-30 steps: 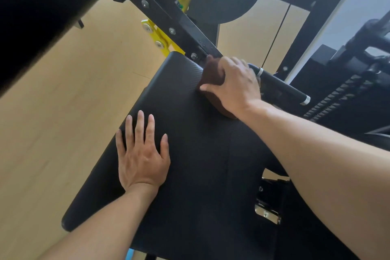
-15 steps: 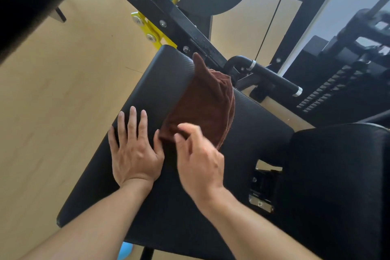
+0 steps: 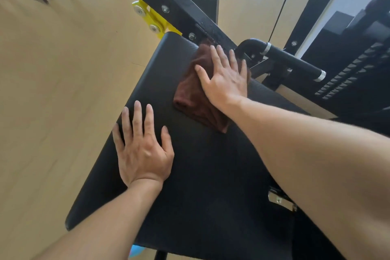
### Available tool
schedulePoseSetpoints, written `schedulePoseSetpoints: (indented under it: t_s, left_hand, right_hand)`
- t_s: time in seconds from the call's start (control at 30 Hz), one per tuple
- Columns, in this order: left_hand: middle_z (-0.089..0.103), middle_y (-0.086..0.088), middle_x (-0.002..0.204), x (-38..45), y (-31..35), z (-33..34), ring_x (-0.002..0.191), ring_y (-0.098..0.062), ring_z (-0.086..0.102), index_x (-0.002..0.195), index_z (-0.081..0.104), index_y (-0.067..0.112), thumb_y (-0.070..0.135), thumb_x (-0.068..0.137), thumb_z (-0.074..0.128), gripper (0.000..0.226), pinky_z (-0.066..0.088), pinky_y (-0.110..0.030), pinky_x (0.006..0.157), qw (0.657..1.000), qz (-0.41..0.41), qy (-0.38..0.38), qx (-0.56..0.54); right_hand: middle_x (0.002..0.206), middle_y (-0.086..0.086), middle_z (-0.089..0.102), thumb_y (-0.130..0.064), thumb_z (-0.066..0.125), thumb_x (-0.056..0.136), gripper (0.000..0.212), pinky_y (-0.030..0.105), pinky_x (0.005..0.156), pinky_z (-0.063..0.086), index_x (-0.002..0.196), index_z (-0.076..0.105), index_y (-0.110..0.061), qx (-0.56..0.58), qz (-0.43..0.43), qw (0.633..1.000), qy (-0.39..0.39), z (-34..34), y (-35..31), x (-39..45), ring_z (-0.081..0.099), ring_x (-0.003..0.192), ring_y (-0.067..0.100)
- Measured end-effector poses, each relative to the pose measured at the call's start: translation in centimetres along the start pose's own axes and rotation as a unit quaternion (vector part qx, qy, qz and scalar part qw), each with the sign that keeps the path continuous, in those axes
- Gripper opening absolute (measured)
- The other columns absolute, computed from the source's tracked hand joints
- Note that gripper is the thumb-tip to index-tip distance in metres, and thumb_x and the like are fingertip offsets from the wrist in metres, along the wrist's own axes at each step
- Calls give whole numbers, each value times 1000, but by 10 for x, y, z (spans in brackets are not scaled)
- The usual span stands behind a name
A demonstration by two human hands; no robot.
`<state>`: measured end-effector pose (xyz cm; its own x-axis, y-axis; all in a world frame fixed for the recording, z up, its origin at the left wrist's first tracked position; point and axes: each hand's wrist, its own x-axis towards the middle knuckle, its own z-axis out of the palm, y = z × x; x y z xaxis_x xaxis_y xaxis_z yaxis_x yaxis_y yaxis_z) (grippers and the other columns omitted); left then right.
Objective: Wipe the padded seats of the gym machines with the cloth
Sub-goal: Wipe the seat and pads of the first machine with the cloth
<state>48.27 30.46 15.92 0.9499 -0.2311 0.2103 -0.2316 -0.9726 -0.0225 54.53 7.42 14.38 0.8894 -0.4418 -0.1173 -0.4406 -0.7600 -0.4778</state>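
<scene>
A black padded seat [image 3: 211, 175] fills the middle of the view. A dark brown cloth [image 3: 194, 99] lies on its far part, reaching up to the black frame bar. My right hand [image 3: 223, 78] presses flat on the cloth with fingers spread, pointing toward the far edge. My left hand [image 3: 141, 150] rests flat on the bare seat near its left edge, fingers apart, holding nothing. The far end of the cloth is hidden under my right hand.
A black steel frame bar [image 3: 168, 4] with bolts and a yellow bracket [image 3: 152, 19] runs along the seat's far edge. A black handle with silver rings [image 3: 291, 57] sticks out at the right. Pale wood floor [image 3: 52, 91] lies to the left, and a metal latch [image 3: 280, 198] sits beside my right forearm.
My right hand drew the cloth back toward me half a second ago, then pushed it forward again to the seat's far edge. My left hand stayed flat on the seat.
</scene>
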Motion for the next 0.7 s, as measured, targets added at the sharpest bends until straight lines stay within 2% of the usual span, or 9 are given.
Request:
schedulePoseSetpoints:
  t_s: [0.07,0.17,0.23,0.33,0.43,0.6,0.7]
  left_hand:
    - [27,-7,164,-1,-2,0,153,-29,17,153,36,15,41,97,37,62,17,-52,121,1000,4,1,0]
    - [26,-8,164,-2,-3,0,153,-30,17,154,36,14,41,97,37,62,18,-53,121,1000,6,-3,6]
    - [26,-8,164,-1,-2,-2,153,-30,17,153,36,14,41,98,35,62,18,-53,121,1000,3,-7,6]
    - [28,-9,164,0,1,-5,153,-30,17,153,37,13,39,98,37,61,18,-53,121,1000,-1,-9,3]
    - [29,-9,163,1,2,-5,153,-30,18,152,38,13,39,98,37,61,18,-53,121,1000,-1,-4,4]
    - [31,-10,162,2,1,-3,152,-31,22,152,40,12,38,97,38,61,20,-53,121,1000,2,8,11]
    - [29,-8,163,2,2,-4,152,-30,20,153,38,13,39,97,37,62,18,-52,121,1000,-4,4,6]
  right_hand:
    - [170,-14,6,-56,23,101,65,46,126,-7,162,11,-34,14,-30,999,33,13,-6,-32,-5,157,16]
    - [169,-16,12,-41,29,102,60,45,126,2,160,20,-34,54,-61,996,26,26,-8,-102,-3,157,13]
    - [168,-14,18,-36,32,99,60,46,126,9,159,25,-32,56,-63,996,18,35,-7,-155,1,157,14]
    - [169,-11,15,-36,34,100,61,49,123,14,160,25,-29,30,-38,999,-6,50,-4,-206,1,157,17]
    - [170,-5,10,-46,33,100,65,52,123,9,161,21,-28,-2,-4,1000,-9,52,-7,-195,-2,157,23]
    - [170,-8,-11,-63,17,100,72,55,123,-11,162,-1,-32,-5,8,999,-30,36,-12,-132,-25,153,22]
    - [170,-10,-7,-60,17,102,67,52,123,-11,162,1,-34,7,-17,1000,-16,26,-3,-94,-21,154,20]
